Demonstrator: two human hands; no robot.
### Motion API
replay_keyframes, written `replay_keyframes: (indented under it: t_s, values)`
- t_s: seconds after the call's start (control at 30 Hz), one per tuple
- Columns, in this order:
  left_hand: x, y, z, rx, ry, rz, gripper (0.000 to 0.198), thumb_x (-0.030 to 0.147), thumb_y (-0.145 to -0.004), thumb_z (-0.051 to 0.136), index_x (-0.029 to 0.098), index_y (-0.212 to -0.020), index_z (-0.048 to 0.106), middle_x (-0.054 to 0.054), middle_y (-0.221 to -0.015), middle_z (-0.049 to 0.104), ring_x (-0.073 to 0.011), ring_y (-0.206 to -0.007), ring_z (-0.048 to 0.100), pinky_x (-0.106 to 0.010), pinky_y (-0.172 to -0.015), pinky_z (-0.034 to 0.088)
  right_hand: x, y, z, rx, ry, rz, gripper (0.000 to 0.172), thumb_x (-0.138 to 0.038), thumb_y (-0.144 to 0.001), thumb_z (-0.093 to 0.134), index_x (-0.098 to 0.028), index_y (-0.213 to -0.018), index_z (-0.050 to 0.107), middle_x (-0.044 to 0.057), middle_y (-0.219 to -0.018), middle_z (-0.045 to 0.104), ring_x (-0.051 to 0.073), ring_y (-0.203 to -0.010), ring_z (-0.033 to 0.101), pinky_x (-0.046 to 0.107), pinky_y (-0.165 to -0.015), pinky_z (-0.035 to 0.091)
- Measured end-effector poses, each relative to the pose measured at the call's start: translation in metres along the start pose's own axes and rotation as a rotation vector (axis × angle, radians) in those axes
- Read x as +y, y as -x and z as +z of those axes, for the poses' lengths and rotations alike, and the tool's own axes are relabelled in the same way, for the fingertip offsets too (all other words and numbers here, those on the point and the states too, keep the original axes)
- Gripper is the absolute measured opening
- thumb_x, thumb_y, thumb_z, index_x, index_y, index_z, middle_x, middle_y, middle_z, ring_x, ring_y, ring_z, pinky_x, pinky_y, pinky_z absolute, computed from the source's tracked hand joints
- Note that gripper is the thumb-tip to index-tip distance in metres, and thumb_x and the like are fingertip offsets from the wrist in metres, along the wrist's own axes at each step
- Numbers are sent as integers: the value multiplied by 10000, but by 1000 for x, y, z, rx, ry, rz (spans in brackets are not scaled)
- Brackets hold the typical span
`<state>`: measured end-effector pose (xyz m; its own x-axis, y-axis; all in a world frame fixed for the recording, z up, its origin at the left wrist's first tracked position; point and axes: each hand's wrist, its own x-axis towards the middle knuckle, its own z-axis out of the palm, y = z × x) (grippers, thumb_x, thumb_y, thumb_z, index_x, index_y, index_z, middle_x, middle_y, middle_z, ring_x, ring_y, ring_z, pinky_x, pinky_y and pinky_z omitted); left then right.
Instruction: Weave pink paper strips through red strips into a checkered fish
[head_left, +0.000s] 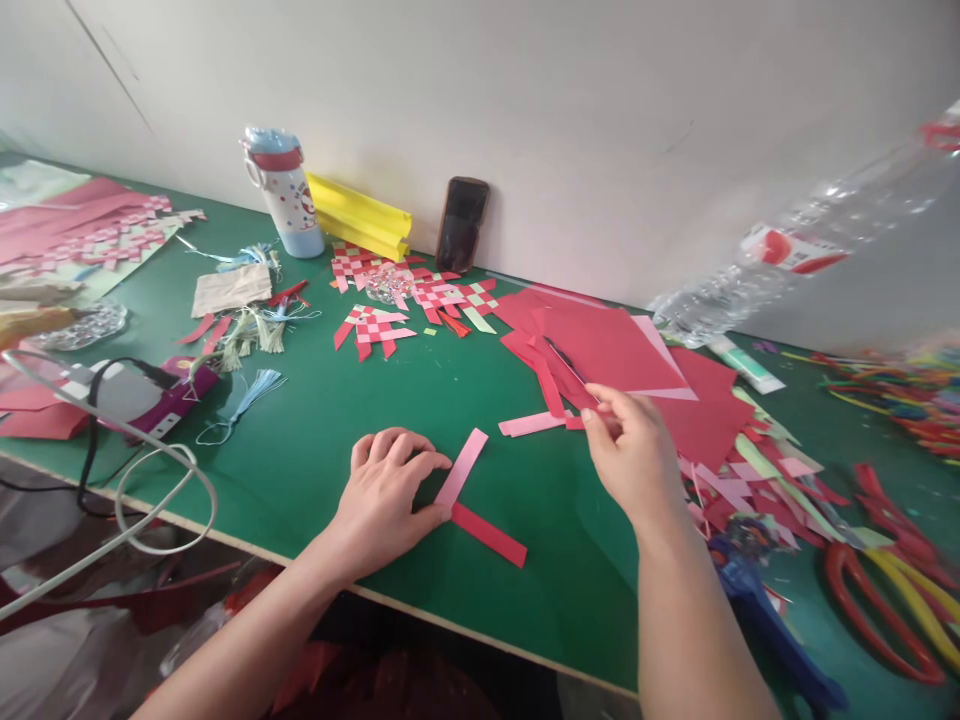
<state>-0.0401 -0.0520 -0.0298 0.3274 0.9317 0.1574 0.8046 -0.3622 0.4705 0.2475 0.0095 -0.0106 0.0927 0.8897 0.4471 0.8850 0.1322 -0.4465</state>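
Observation:
My left hand [390,490] rests on the green table [315,430] with its fingers curled, pinning the corner where a pink paper strip [463,465] and a red paper strip [489,535] meet in a V. My right hand [634,455] reaches to the edge of a pile of red paper sheets [622,355], thumb and fingers pinched on a red strip [574,422] beside a loose pink strip [529,424].
Woven red-and-white paper pieces [375,330] lie behind, with a water bottle [285,195], yellow folded paper [360,215] and a phone [461,225] by the wall. Scissors [892,590] and paper scraps lie right; cables [127,480] and tassels left. A clear plastic bottle [795,250] is at right.

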Motion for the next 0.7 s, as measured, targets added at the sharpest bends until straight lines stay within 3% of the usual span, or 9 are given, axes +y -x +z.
replay_keyframes:
  t_s: [0.13,0.23,0.33,0.5,0.7]
  values:
    - [0,0,0,-5,3,-2,370,314,-764,751,301,-1118,645,-16,-1147,612,-283,-1171,475,-497,-1040,307,-25,10,17,-239,-183,-63,301,-373,-929,506,-193,-1107,669,81,-950,680,192,-764,651,330,-714,552]
    - [1,0,-1,-2,1,-6,352,313,-770,750,309,-1107,648,-11,-1145,612,-274,-1171,474,-491,-1039,301,-44,20,32,-352,-197,-162,350,-419,-952,495,-184,-1167,639,94,-998,694,236,-909,655,383,-814,547]
    - [1,-1,-1,-4,4,-3,341,305,-770,748,322,-1097,651,-7,-1143,615,-266,-1165,478,-483,-1037,300,-55,26,41,-358,-145,-227,298,-411,-963,491,-216,-1125,648,91,-1022,695,261,-993,630,417,-871,526]
    - [1,-1,-1,-14,5,-8,382,326,-767,747,319,-1132,632,-18,-1157,620,-275,-1176,476,-484,-1037,298,-60,26,40,-382,-208,-253,126,-280,-942,530,-240,-873,628,48,-928,672,224,-936,619,372,-849,515]
    - [0,-1,-1,-10,4,-11,466,311,-760,750,312,-1199,594,-22,-1166,619,-275,-1174,476,-480,-1029,300,-61,23,27,-405,-375,-226,129,-288,-951,516,-245,-868,605,26,-892,656,182,-827,620,315,-756,508]
